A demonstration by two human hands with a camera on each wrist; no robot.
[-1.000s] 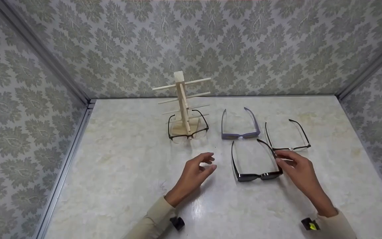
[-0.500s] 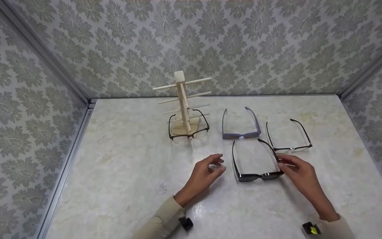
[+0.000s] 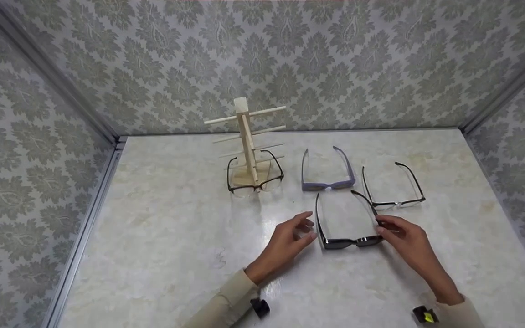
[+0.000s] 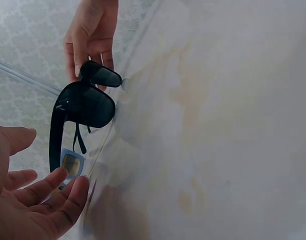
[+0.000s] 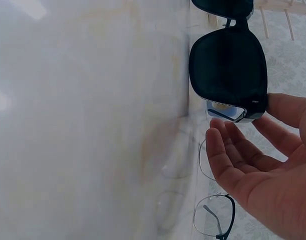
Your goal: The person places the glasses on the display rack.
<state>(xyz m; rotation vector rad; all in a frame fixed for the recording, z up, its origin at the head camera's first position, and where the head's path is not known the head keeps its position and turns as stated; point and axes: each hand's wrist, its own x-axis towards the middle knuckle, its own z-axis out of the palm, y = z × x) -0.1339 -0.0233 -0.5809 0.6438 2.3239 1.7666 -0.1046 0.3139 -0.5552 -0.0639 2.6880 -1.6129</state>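
- Pinching sunglasses (image 3: pixel 338 244) at one side with right hand (image 3: pixel 408 237); left hand (image 3: pixel 284 240) loosely spread beside the other side, gripping nothing.
- Located nearer table's (image 3: pixel 176 250) right edge than left.
- Could twist if lifted one-sided; could snag clear glasses (image 3: pixel 410 202) lying close.

black sunglasses (image 5: pixel 228 67): glossy plastic | stand (image 3: pixel 247 136): matt wood | tabletop (image 3: pixel 162 237): smooth, glossy | left sleeve (image 3: pixel 226 298): matt cloth

On the pale marbled table (image 3: pixel 167 228) I can see a pegged wooden stand (image 3: pixel 246 136) with dark-rimmed glasses (image 3: pixel 244 187) around its foot, purple glasses (image 3: pixel 316 186) to its right and black-framed clear glasses (image 3: pixel 411 201) farther right, while leaf-patterned panels (image 3: pixel 290 54) rise behind and a metal rail (image 3: pixel 81 239) edges the left side.
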